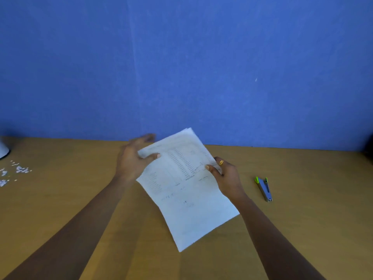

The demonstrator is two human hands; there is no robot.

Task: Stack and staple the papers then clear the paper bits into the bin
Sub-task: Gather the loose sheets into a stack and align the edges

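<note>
A thin stack of white printed papers (186,190) is held tilted above the wooden desk (60,199), its far corners slightly fanned. My left hand (133,160) pinches the stack's upper left edge, thumb on top. My right hand (228,176), with a gold ring, pinches the right edge. A small blue-grey stapler (264,188) with green tips lies on the desk to the right of my right hand, apart from it. White paper bits (18,171) are scattered at the far left of the desk. No bin is in view.
A blue partition wall (201,67) stands along the back of the desk. The edge of a white object (3,150) shows at the far left by the bits. A dark object (369,146) sits at the far right edge.
</note>
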